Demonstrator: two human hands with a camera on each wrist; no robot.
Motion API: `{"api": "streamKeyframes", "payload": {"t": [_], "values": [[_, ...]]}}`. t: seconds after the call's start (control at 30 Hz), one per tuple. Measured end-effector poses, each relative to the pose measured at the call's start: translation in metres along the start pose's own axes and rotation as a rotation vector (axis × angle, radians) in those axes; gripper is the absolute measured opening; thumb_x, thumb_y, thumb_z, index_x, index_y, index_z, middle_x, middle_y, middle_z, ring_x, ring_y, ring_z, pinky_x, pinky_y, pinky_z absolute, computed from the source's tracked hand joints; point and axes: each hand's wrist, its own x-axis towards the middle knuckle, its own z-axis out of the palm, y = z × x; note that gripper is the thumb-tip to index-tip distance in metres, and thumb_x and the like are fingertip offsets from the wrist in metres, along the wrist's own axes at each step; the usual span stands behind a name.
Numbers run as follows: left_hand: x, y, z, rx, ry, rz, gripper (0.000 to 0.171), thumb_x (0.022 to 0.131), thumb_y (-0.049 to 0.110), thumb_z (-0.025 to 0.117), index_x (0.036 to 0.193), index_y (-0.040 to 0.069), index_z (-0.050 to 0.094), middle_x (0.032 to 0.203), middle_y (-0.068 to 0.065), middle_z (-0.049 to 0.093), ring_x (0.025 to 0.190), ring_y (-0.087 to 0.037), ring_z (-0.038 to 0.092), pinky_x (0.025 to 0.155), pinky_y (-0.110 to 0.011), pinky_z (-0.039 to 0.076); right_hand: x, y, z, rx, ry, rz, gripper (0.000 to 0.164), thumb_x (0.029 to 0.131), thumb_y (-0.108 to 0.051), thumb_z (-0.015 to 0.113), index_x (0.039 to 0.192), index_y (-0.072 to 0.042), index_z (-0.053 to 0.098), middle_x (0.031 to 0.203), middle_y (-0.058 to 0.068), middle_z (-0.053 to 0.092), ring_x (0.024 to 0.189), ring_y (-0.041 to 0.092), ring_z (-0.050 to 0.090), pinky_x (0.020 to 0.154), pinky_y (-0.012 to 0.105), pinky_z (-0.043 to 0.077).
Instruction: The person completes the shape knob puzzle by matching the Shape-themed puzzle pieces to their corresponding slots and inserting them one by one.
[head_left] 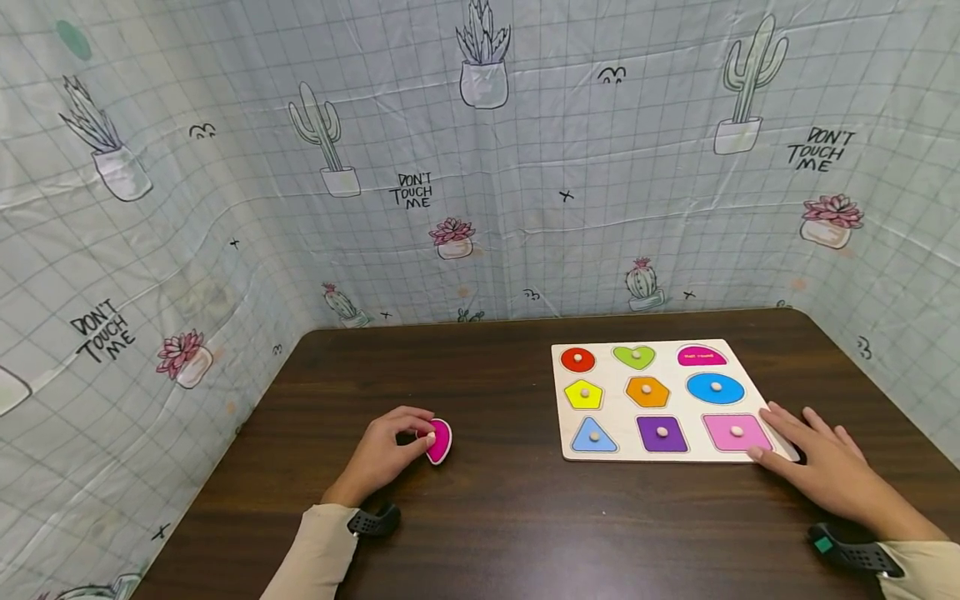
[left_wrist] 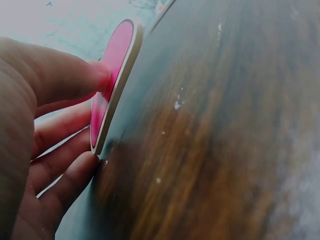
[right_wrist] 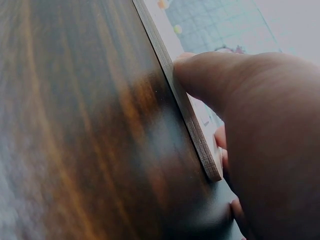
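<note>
My left hand (head_left: 390,447) pinches a magenta half-round puzzle piece (head_left: 442,443) at the left of the table. In the left wrist view the piece (left_wrist: 119,47) stands on edge, its knob hidden between thumb and fingers, with other fingertips by its lower end. A white wooden shape puzzle board (head_left: 627,439) lies flat on the right side. My right hand (head_left: 828,471) rests on the board's front right corner with fingers extended, the thumb by the pink rectangle (head_left: 723,433). At the board's back right, a magenta half-round space (head_left: 702,358) shows printed lettering and no knob.
Knobbed shapes sit in the board, among them a red circle (head_left: 577,361), a green heart (head_left: 634,358), a blue oval (head_left: 716,388) and a purple square (head_left: 662,434). A patterned cloth (head_left: 525,150) hangs around the dark wooden table (head_left: 495,517).
</note>
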Motion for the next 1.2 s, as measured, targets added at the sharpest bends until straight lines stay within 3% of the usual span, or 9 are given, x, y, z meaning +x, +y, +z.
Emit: {"api": "streamKeyframes", "payload": {"t": [0.3,0.47,0.83,1.2], "values": [[0.002,0.001,0.004,-0.003,0.043,-0.016,0.006,0.088,0.016,0.078,0.094,0.017,0.076,0.121,-0.002,0.068,0.101,-0.018,0.063,0.086,-0.038,0.055,0.001,0.001,0.000,-0.007,-0.029,0.006,0.077,0.099,-0.046,0.059,0.148,0.008,0.036,0.152,0.036,0.028,0.139,0.064,0.007,0.106,0.075,-0.009],[0.011,0.005,0.010,-0.024,0.041,-0.039,0.006,0.090,0.018,0.077,0.095,0.018,0.075,0.123,-0.002,0.067,0.100,-0.018,0.063,0.087,-0.039,0.054,0.000,0.001,0.000,-0.008,-0.038,0.014,0.078,0.099,-0.047,0.058,0.149,0.008,0.033,0.152,0.037,0.027,0.139,0.064,0.005,0.106,0.075,-0.009],[0.040,0.016,0.035,-0.068,0.093,0.010,0.005,0.088,0.015,0.078,0.091,0.014,0.074,0.117,-0.005,0.068,0.104,-0.019,0.063,0.084,-0.038,0.055,0.003,0.001,0.002,-0.010,-0.015,-0.012,0.077,0.099,-0.045,0.059,0.150,0.007,0.034,0.152,0.036,0.028,0.139,0.064,0.007,0.106,0.075,-0.008],[0.063,0.037,0.068,-0.080,0.130,0.024,0.009,0.089,0.016,0.078,0.093,0.008,0.075,0.112,-0.004,0.069,0.103,-0.019,0.064,0.081,-0.028,0.056,0.003,0.002,0.001,-0.043,-0.002,0.018,0.079,0.099,-0.047,0.058,0.149,0.008,0.033,0.151,0.037,0.026,0.140,0.063,0.003,0.106,0.074,-0.011]]}}
